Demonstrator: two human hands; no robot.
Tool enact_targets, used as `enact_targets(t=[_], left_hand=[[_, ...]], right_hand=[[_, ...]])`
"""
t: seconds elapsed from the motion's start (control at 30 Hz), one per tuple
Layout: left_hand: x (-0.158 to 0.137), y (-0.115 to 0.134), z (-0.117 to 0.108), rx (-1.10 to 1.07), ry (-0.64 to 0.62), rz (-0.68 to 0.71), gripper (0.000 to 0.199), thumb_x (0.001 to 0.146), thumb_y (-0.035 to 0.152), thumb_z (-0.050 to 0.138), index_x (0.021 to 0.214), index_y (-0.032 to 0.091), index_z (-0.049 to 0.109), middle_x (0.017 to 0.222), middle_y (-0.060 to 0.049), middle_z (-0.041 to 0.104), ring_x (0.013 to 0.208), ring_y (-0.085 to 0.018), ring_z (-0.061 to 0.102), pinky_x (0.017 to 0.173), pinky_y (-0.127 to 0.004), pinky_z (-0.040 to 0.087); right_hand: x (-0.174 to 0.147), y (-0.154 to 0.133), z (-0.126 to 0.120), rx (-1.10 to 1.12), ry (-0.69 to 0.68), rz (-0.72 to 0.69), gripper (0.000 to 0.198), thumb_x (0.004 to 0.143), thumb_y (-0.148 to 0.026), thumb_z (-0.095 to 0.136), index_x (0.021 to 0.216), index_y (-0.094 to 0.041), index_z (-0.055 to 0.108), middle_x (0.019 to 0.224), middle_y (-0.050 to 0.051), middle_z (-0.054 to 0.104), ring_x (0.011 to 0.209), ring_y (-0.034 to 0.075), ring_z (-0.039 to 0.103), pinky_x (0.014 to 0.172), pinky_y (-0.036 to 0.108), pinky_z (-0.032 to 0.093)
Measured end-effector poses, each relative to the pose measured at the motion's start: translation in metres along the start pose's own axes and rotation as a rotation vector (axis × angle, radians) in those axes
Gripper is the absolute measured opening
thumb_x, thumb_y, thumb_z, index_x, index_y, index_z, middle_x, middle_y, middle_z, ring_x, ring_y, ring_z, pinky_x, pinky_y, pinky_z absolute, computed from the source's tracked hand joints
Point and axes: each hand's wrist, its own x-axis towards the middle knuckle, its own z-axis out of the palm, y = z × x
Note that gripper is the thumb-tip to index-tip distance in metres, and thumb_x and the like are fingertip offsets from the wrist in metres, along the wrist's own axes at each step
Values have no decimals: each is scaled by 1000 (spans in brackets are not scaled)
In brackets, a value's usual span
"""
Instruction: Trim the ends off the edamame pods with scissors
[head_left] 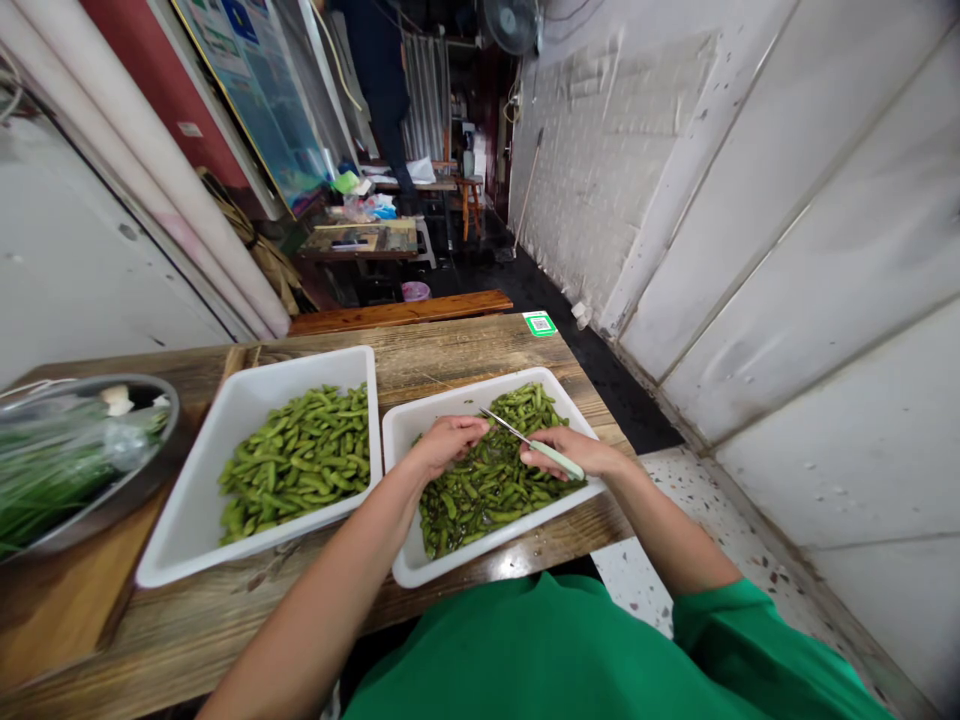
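Observation:
My right hand [559, 450] is closed around the pale green handle of a pair of scissors [556, 459], whose slim metal blades point up and left. My left hand [448, 442] is pinched at the blade tips, with a bit of green, seemingly an edamame pod, mostly hidden by the fingers. Both hands are above the right white tub [412, 572], which holds wet, darker edamame pods [480, 500] with water among them. To the left, a second white tub [259, 385] contains a heap of brighter edamame pods [300, 460].
A steel bowl [169, 440] with bagged green stalks stands at the left on a wooden board [67, 620]. The wooden table [442, 345] bears a green code sticker [539, 323]. Beyond are a bench [405, 312], a cluttered low table [360, 240] and a standing person [382, 90]. A wall runs along the right.

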Motion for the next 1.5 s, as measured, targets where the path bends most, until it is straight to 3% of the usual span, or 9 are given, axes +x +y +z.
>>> enact_targets(t=[0.37, 0.57, 0.7, 0.87, 0.97, 1.13, 1.27, 1.37, 1.5], left_hand=[[5, -7, -5, 10, 48, -79, 43, 50, 40, 73, 80, 10, 67, 48, 4, 46, 40, -3, 27, 41, -20, 13], [6, -3, -7, -245, 75, -82, 33, 50, 31, 76, 73, 12, 63, 57, 3, 53, 46, -4, 42, 44, -18, 28], [5, 2, -8, -398, 73, -140, 19, 58, 21, 72, 65, 12, 57, 57, 2, 53, 52, -6, 50, 46, -16, 34], [8, 3, -9, -606, 70, -144, 7, 67, 6, 62, 69, 10, 56, 72, -6, 61, 59, -6, 55, 39, -11, 31], [9, 3, -6, -691, 140, -113, 6, 71, 4, 59, 73, 10, 57, 75, -7, 62, 66, -9, 59, 45, -11, 40], [7, 1, 5, -652, 143, -82, 15, 76, 8, 54, 89, 10, 61, 88, -10, 64, 73, -10, 61, 56, -14, 48], [3, -2, 16, -600, 88, -73, 13, 75, 14, 58, 87, 11, 61, 94, -11, 64, 78, -11, 62, 60, -16, 48], [1, -4, 22, -494, 26, -79, 17, 70, 20, 64, 84, 12, 61, 92, -11, 65, 74, -11, 61, 58, -16, 46], [-1, -4, 24, -355, 83, -29, 23, 65, 25, 68, 80, 10, 62, 82, -9, 65, 58, -6, 55, 46, -14, 38]], right_hand=[[2, 2, 1, -138, 125, -16, 41, 66, -52, 57, 61, -13, 51, 45, -5, 36, 37, 4, 32, 35, 17, 19], [6, 11, 1, -19, 123, -14, 41, 70, -53, 55, 74, -13, 52, 48, -6, 36, 35, 4, 33, 32, 17, 23], [5, 10, 1, 54, 87, -28, 40, 70, -52, 56, 77, -13, 51, 48, -7, 37, 34, 4, 33, 31, 16, 25], [4, 8, 1, 73, 63, -24, 40, 72, -55, 53, 75, -15, 47, 51, -6, 39, 37, 4, 37, 33, 16, 31], [5, 8, 1, 25, 51, -49, 40, 73, -55, 51, 79, -16, 46, 56, -5, 40, 41, 5, 40, 37, 16, 35], [6, 6, 1, -43, 54, -81, 39, 76, -55, 47, 79, -17, 46, 57, -5, 39, 43, 5, 40, 38, 17, 34], [5, 2, 3, -26, 68, -75, 39, 77, -55, 46, 73, -17, 42, 53, -5, 39, 41, 5, 39, 38, 17, 34], [5, 1, 3, -16, 86, -52, 40, 76, -56, 47, 71, -17, 40, 51, -6, 39, 39, 6, 39, 37, 18, 34], [6, 4, 2, -51, 84, -32, 41, 74, -57, 48, 71, -17, 42, 54, -5, 40, 41, 6, 41, 37, 18, 35]])
